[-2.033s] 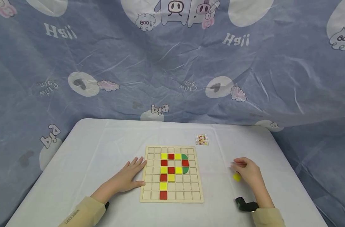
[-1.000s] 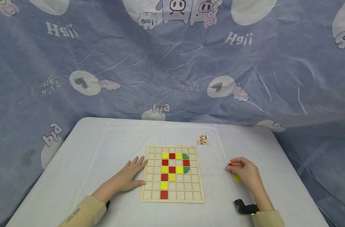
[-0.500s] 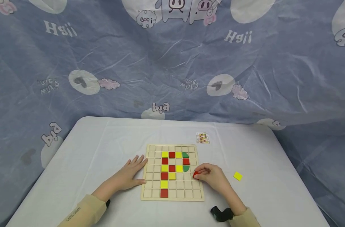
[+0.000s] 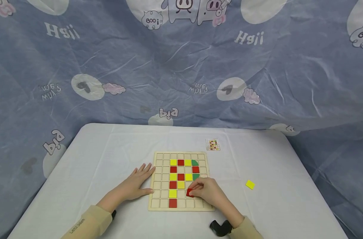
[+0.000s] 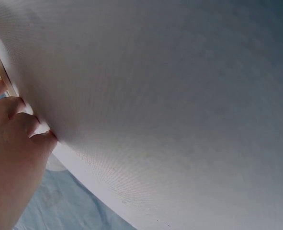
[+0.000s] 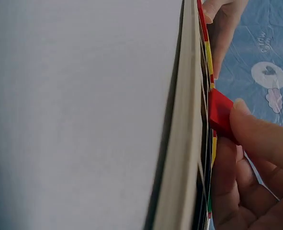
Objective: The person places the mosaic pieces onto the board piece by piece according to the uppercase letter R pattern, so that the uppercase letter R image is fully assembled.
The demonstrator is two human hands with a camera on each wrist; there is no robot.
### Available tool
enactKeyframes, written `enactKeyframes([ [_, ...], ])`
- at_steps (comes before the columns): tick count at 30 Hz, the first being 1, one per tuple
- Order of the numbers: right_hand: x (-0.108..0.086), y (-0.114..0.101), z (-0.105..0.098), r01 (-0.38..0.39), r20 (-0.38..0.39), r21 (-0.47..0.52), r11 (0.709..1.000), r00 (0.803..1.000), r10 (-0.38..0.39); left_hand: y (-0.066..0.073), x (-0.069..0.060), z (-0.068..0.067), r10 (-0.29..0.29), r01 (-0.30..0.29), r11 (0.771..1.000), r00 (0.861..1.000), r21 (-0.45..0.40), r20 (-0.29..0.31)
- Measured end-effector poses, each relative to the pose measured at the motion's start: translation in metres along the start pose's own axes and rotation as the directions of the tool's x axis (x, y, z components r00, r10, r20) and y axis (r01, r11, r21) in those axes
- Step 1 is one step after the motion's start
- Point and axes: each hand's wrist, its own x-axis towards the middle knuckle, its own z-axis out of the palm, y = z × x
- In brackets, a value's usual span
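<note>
A wooden grid board (image 4: pixel 160 207) lies on the table, with red, yellow and green tiles set in a P-like figure. Between thumb and fingers my right hand (image 4: pixel 209 192) pinches a red square tile (image 4: pixel 189 193) over the lower right cells. In the right wrist view that red tile (image 6: pixel 221 114) is tilted at the board's surface, gripped by the thumb (image 6: pixel 256 129). My left hand (image 4: pixel 135 187) lies with spread fingers, its fingertips and thumb touching the board's left edge. The left wrist view shows that hand (image 5: pixel 12 139) beside the board's edge.
One yellow square tile (image 4: pixel 250 184) lies on the white table (image 4: pixel 124 139) to the right of the board. A small printed pattern card (image 4: pixel 213 144) lies behind the board. A blue printed cloth (image 4: pixel 169 66) hangs behind the table.
My right hand picked up the red tile beside the yellow one and carried it left, over the board. The yellow tile stays on the table. My left hand has kept its place.
</note>
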Motion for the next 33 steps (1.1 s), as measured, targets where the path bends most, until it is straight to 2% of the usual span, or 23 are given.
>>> enactKeyframes([
  [7, 0.001, -0.005, 0.005, -0.008, -0.016, -0.062, 0.998, 1.000, 0.007, 0.000, 0.000, 0.000, -0.004, 0.004, 1.000, 1.000, -0.002, -0.001],
  [17, 0.001, -0.006, 0.008, 0.024, -0.033, -0.136, 0.990, 0.999, -0.029, -0.001, 0.000, 0.002, -0.017, 0.017, 1.000, 1.000, 0.010, -0.004],
  [27, 0.000, -0.007, 0.009, 0.018, -0.044, -0.171, 0.985, 0.999, -0.026, 0.002, 0.000, 0.001, -0.022, 0.022, 1.000, 1.000, 0.004, -0.004],
  [30, -0.001, -0.008, 0.005, 0.008, -0.066, -0.169, 0.985, 0.998, -0.020, 0.003, 0.000, 0.000, -0.025, 0.025, 1.000, 1.000, 0.002, -0.001],
  [33, -0.004, -0.008, -0.002, -0.009, -0.119, -0.157, 0.988, 0.993, -0.010, 0.003, 0.000, -0.001, -0.027, 0.027, 1.000, 1.000, -0.001, 0.002],
])
